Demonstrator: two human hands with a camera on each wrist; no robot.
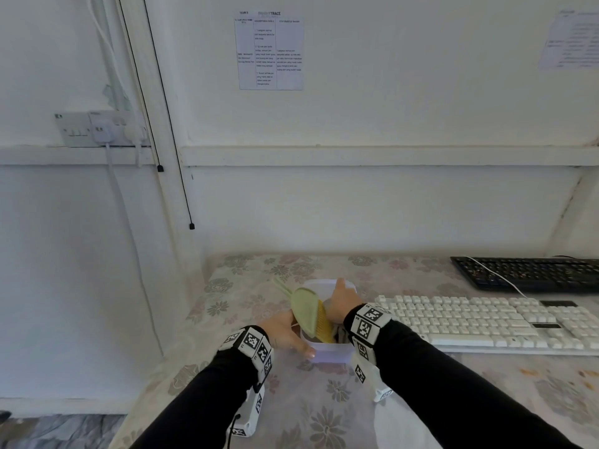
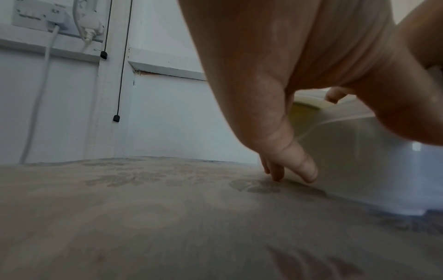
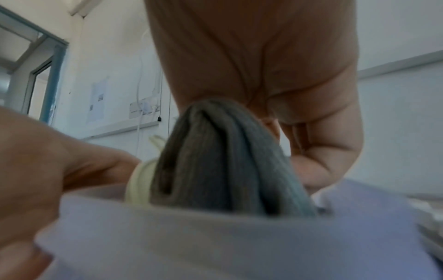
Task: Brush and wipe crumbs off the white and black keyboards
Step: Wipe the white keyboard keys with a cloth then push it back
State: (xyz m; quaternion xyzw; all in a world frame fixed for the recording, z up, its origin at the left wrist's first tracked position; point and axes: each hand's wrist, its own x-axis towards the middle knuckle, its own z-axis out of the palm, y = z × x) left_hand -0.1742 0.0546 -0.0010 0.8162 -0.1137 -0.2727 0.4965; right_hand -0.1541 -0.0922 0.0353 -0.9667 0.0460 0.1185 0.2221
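Note:
A translucent white container (image 1: 327,356) stands on the floral tablecloth left of the white keyboard (image 1: 486,322). The black keyboard (image 1: 531,273) lies behind that one, at the far right. A green brush (image 1: 308,311) with yellow bristles leans inside the container. My left hand (image 1: 285,332) holds the container's near left corner, thumb on the front wall, fingers (image 2: 304,166) down its side (image 2: 359,161) to the table. My right hand (image 1: 343,303) reaches into the container and pinches a grey cloth (image 3: 215,161), bunched above the rim (image 3: 215,242).
A white cable (image 1: 496,277) runs across the black keyboard. Brown crumbs (image 1: 531,372) lie on the cloth in front of the white keyboard. The table's left edge (image 1: 194,319) is close to my left arm. Wall sockets (image 1: 100,129) and hanging cords (image 1: 192,226) are at the left.

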